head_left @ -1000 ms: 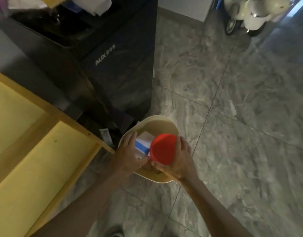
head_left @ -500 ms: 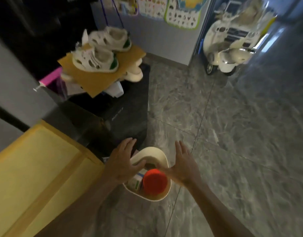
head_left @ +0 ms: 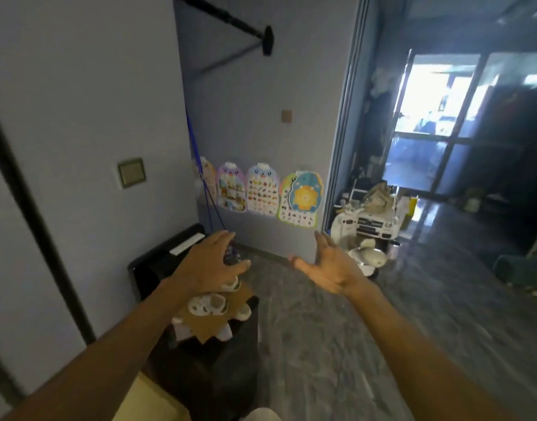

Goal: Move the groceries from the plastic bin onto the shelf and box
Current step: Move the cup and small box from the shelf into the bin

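Hands: my left hand (head_left: 207,266) and right hand (head_left: 330,266) are spread, empty.
Shoes (head_left: 209,304): white, rounded, on jagged brown cardboard (head_left: 207,324).
Floor (head_left: 337,329): glossy grey marble.

two hands (head_left: 206,265), four wall charts (head_left: 261,192)

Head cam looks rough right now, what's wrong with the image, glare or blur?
Head view: the bright doorway blows out, leaving the room dim; motion blur smears the floor and softens both open hands, left and right; wide-angle distortion bends the door frame; the shoes stay recognisable.
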Demonstrator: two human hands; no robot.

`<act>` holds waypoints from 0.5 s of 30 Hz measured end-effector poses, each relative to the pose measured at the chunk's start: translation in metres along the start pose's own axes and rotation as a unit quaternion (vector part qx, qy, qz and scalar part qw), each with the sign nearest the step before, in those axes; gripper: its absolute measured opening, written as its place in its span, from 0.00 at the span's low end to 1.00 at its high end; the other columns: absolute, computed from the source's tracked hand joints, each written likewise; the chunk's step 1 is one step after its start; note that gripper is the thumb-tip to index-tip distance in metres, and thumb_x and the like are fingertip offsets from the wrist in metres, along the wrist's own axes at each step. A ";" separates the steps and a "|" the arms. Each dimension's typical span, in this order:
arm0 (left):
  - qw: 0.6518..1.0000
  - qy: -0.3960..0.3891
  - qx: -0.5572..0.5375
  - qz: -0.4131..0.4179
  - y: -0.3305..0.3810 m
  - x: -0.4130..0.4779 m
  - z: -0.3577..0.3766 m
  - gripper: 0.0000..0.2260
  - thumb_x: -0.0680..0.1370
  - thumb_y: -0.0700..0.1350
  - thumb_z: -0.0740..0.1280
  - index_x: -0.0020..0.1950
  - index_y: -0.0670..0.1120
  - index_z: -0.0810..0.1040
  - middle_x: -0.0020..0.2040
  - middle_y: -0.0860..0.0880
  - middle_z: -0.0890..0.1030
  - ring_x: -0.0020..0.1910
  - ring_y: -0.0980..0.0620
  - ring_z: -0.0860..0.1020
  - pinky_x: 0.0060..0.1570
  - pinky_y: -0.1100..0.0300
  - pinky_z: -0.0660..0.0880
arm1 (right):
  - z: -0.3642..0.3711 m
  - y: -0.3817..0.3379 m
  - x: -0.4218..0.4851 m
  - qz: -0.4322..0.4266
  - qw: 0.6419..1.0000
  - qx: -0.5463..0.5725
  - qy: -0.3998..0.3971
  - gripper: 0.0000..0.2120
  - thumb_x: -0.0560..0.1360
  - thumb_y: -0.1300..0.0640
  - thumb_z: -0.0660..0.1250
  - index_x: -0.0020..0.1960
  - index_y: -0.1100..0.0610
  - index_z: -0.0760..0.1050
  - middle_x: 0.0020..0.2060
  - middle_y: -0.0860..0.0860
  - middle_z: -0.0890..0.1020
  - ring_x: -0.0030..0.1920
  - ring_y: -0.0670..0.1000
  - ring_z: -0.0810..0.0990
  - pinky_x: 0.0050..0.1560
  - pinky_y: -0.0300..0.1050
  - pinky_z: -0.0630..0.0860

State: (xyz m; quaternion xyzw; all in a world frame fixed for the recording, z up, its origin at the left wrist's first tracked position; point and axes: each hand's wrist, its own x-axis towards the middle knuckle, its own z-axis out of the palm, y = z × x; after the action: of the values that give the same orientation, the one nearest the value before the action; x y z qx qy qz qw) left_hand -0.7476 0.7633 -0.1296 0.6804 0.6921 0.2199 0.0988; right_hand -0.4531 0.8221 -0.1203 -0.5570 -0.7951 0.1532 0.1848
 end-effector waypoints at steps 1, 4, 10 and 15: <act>1.000 0.010 0.002 0.006 0.011 -0.002 -0.025 0.52 0.66 0.83 0.55 0.83 0.53 0.61 0.84 0.51 0.60 0.81 0.47 0.62 0.79 0.45 0.62 | -0.021 -0.011 0.000 -0.010 1.000 0.002 0.012 0.62 0.66 0.14 0.55 0.87 0.52 0.52 0.84 0.54 0.62 0.81 0.60 0.65 0.78 0.59 0.68; 0.999 0.050 0.010 0.006 0.042 -0.016 -0.080 0.48 0.69 0.81 0.56 0.82 0.54 0.61 0.84 0.50 0.60 0.81 0.45 0.62 0.78 0.48 0.61 | -0.061 -0.034 -0.001 -0.040 0.999 0.003 0.028 0.66 0.63 0.10 0.50 0.87 0.53 0.52 0.84 0.54 0.64 0.80 0.60 0.68 0.78 0.60 0.69; 0.996 0.084 0.032 -0.017 0.083 -0.063 -0.124 0.35 0.80 0.64 0.66 0.82 0.51 0.63 0.81 0.47 0.64 0.77 0.44 0.67 0.75 0.53 0.64 | -0.075 -0.068 0.003 -0.114 0.993 0.006 0.012 0.61 0.63 0.10 0.54 0.83 0.49 0.59 0.79 0.52 0.72 0.75 0.59 0.74 0.71 0.62 0.76; 0.988 0.097 0.062 -0.100 0.065 -0.120 -0.147 0.44 0.74 0.75 0.60 0.84 0.52 0.59 0.83 0.49 0.61 0.79 0.45 0.64 0.79 0.48 0.61 | -0.064 -0.119 -0.004 -0.218 0.976 0.026 0.001 0.53 0.68 0.14 0.59 0.82 0.47 0.62 0.77 0.51 0.74 0.74 0.58 0.76 0.70 0.59 0.77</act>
State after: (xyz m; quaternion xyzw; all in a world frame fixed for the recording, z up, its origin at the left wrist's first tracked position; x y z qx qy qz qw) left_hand -0.7472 0.6185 0.0092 0.5878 0.7754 0.2305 0.0109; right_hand -0.5208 0.7807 -0.0103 -0.3651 -0.8930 0.1297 0.2290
